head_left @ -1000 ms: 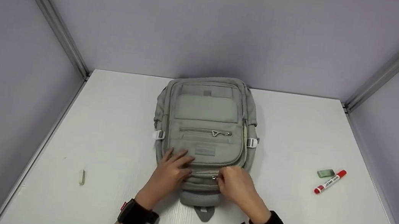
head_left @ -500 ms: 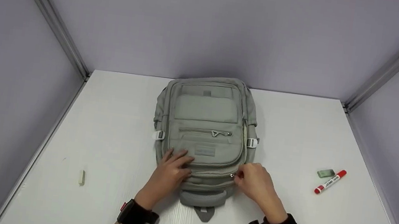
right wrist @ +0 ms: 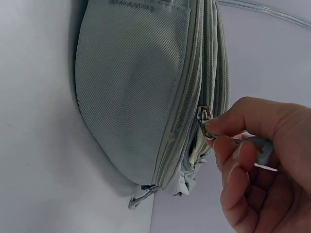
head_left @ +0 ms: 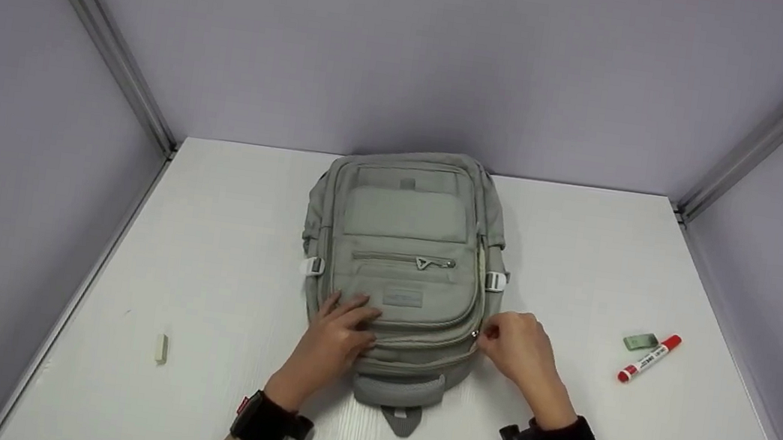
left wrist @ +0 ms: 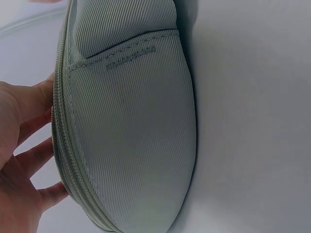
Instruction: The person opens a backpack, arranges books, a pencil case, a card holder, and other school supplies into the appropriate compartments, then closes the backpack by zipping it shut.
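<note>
A grey-green backpack (head_left: 407, 214) lies on its back on the white table, its top end toward the person. My left hand (head_left: 338, 338) rests on the backpack's lower left in the head view, fingers spread over the fabric. In the left wrist view, fingers (left wrist: 36, 158) show behind the zipper edge. My right hand (head_left: 517, 346) is at the bag's right side, pinching a zipper pull. The right wrist view shows thumb and fingers on that zipper pull (right wrist: 210, 133), its metal slider on a zipper track; below the slider the track is parted.
A red-capped marker (head_left: 649, 358) and a small green block (head_left: 640, 341) lie on the table at the right. A small pale block (head_left: 161, 349) lies at the left. Grey panels (head_left: 413, 56) enclose the table's back and sides.
My right hand has moved right and slightly away from the person, drawing the zipper pull around the bag's corner. The zipper behind it has closed. My left hand has stayed in place.
</note>
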`<move>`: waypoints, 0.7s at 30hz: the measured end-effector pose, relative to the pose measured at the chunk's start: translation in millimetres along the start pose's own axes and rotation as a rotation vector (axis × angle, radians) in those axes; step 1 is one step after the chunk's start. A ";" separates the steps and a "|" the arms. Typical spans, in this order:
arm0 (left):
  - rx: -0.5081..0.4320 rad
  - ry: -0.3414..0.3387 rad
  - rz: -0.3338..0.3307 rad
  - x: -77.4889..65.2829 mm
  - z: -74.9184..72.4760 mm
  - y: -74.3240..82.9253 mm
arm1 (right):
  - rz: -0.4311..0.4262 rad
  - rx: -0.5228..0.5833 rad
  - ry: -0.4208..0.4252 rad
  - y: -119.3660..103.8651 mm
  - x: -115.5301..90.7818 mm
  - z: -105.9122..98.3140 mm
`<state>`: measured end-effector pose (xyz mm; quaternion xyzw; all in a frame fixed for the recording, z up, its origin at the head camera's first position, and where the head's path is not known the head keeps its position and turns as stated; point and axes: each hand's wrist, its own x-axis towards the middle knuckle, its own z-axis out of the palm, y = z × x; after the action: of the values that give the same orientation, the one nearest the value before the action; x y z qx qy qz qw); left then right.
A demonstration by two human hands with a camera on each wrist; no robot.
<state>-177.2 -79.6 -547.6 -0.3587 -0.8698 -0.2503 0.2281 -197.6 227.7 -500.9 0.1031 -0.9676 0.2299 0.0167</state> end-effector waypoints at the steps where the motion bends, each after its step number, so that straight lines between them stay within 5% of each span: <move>1: -0.002 -0.001 -0.001 -0.1 -0.2 0.1 | 0.003 -0.003 0.011 1.7 1.1 -0.1; 11: -0.053 -0.052 -0.043 -1.8 -5.0 0.4 | -0.042 -0.036 0.105 20.0 23.8 3.8; 21: -0.064 -0.125 -0.089 6.0 -8.6 2.7 | -0.040 -0.042 0.073 25.7 36.0 3.2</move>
<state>-177.2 -80.1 -536.8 -0.3418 -0.8890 -0.2652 0.1504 -238.2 241.8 -512.2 0.1135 -0.9687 0.2126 0.0588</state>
